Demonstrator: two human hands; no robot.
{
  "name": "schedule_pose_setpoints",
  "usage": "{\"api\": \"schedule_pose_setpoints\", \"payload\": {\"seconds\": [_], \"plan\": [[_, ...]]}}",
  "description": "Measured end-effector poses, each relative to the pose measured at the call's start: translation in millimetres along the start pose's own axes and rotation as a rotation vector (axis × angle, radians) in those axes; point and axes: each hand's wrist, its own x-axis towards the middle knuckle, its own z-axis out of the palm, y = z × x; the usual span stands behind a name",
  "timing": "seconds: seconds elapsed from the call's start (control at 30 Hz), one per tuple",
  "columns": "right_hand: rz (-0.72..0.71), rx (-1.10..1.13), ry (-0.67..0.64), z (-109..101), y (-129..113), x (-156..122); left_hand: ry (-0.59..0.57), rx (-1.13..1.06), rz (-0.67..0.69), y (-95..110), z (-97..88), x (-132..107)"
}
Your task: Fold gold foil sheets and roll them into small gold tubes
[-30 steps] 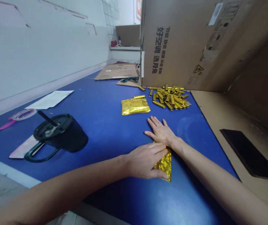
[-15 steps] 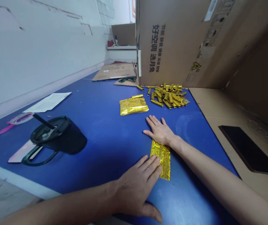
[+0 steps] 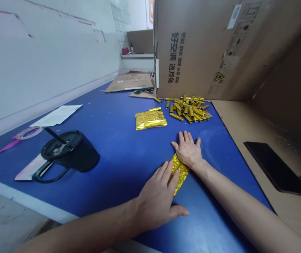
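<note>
Blue tabletop [image 3: 119, 147]; we take the dark mug [image 3: 74, 154] as landmark. Gold foil sheet [image 3: 182, 173] lies right of the mug, part-covered. We judge uneven pressure could skew or crease it. Right hand [image 3: 189, 151] palm-down on it, fingers wide; left hand [image 3: 157, 198] flat over its mug-side edge, thumb splayed; neither grips.

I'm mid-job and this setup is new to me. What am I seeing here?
No machine: these are a person's bare hands, seen from one head-worn camera looking forward and down. The left hand has its fingers over a shiny gold sheet on the blue table; the right hand covers the sheet's far end. Both are open, grasping nothing. Beyond lie a flat gold bundle and a pile of gold tubes. A dark mug stands to the left.
</note>
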Motion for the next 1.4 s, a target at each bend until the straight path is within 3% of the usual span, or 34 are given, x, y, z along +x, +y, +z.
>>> {"api": "schedule_pose_setpoints", "payload": {"seconds": [0.23,0.63,0.87,1.03,1.23,1.3,1.4], "plan": [[0.006,-0.021,0.035,-3.4,-1.9,-2.5,-0.070,0.018,-0.006,0.5,19.0,0.4],[-0.010,-0.013,0.033,-5.5,-2.3,-2.5,-0.081,0.018,0.054,-0.5,19.2,-2.6],[0.058,0.037,0.049,-4.2,2.0,-5.9,-0.024,0.109,0.055,-2.1,15.9,5.7],[0.049,0.144,0.016,-22.1,19.5,-0.5,0.022,0.162,0.080,-4.0,16.1,8.8],[-0.276,0.315,-0.063,-61.2,31.6,-29.2,0.039,0.170,0.107,-6.8,19.7,8.2],[-0.518,0.369,-0.175,-61.8,32.3,-46.8,0.041,0.176,0.109,-8.0,19.5,8.3],[-0.616,0.272,-0.263,-52.3,38.5,-65.5,0.045,0.177,0.115,-9.5,18.3,8.3]]}}
